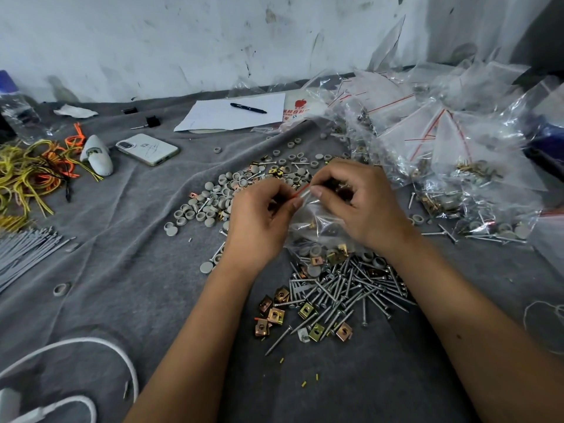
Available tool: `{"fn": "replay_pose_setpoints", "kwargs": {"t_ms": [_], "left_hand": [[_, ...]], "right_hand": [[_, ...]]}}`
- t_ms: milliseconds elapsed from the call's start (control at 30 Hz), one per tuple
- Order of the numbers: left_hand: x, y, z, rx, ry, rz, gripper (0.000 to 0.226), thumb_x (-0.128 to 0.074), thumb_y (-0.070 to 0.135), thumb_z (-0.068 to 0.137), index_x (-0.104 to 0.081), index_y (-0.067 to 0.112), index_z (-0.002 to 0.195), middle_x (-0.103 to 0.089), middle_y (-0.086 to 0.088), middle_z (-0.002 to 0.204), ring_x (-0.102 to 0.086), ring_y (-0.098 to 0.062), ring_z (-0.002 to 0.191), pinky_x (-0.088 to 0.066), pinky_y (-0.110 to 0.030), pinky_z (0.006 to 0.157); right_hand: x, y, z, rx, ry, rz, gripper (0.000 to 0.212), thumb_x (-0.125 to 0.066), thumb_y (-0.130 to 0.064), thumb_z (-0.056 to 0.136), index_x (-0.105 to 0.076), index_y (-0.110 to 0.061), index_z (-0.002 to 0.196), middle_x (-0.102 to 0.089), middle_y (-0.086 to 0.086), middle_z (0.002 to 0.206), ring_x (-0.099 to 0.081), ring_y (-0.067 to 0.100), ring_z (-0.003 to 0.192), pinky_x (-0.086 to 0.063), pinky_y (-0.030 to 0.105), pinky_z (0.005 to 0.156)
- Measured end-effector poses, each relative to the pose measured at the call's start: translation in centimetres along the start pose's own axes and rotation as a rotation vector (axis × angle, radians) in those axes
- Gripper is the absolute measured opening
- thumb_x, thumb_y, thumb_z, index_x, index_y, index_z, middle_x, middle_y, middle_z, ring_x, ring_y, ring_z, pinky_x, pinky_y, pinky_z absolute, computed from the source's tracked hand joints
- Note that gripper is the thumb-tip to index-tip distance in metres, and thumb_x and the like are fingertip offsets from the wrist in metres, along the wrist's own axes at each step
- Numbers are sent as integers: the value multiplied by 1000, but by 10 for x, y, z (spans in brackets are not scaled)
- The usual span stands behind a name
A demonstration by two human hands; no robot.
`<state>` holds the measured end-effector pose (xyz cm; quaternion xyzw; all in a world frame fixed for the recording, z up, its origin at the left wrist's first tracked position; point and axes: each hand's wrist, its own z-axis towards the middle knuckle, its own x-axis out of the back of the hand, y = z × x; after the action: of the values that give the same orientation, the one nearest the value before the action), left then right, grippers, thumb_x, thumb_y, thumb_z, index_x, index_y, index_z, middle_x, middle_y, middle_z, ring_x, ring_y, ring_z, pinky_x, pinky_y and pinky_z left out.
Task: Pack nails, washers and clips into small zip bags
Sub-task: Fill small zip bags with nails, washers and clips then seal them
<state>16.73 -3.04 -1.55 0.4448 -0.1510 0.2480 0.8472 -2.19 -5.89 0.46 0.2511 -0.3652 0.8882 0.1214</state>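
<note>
Zip bag [317, 222] pinched at its red-striped top by both hands, left [262, 221] and right [357, 206].

Red apple logo, partly readable Chinese characters on plastic bag [297, 109].

Scuffed white wall [183, 41] behind a rumpled grey cloth [122, 239].

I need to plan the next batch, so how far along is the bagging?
Done: a heap of filled clear zip bags with red strips lies at right. In hand: the left hand and right hand pinch the red-strip top of one clear bag holding some parts. Left: loose silver nails, brass square clips and grey round washers on the grey cloth.
</note>
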Motion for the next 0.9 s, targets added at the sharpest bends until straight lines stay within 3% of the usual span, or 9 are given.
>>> {"fn": "replay_pose_setpoints", "kwargs": {"t_ms": [233, 400, 567, 700, 900], "left_hand": [[-1, -1, -2, -7, -40, -46, 4, -76, 17, 92, -73, 16, 90, -70, 8, 81, -68, -12, 77, -56, -31, 67], [0, 0, -2, -17, -54, -50, 5, -75, 13, 91, -71, 12, 87, -69, 3, 81, -65, -16, 78, -55, -38, 70], [2, 3, -2, 49, -60, -49, 3, -74, 12, 93, -73, 13, 91, -72, 5, 83, -68, -12, 80, -56, -40, 74], [3, 2, -1, 40, -43, -29, 4, -72, 13, 91, -74, 11, 89, -72, 0, 83, -68, -20, 82, -55, -49, 76], [7, -4, 0, 161, 8, 4, 12, -77, 18, 92, -73, 24, 83, -71, 8, 78, -67, -13, 76, -57, -46, 72]], "right_hand": [[-2, 5, 0, -60, -57, 53, 1, -78, -16, 89, -78, -16, 91, -70, -12, 78, -66, 5, 72, -50, 19, 63], [-2, 5, -1, -85, -78, 48, 5, -79, -20, 89, -80, -15, 91, -72, -9, 77, -68, 9, 71, -56, 34, 65], [0, 4, -1, -79, -28, 77, 4, -77, -15, 90, -77, -12, 93, -72, -8, 82, -69, 9, 75, -59, 41, 69], [-1, 3, -2, -78, -11, 89, 5, -76, -15, 91, -76, -13, 95, -72, -7, 84, -71, 11, 77, -59, 45, 70], [6, 8, -2, -149, 65, 141, 3, -74, -12, 93, -74, -10, 95, -71, 1, 84, -72, 25, 80, -60, 54, 67]]}}
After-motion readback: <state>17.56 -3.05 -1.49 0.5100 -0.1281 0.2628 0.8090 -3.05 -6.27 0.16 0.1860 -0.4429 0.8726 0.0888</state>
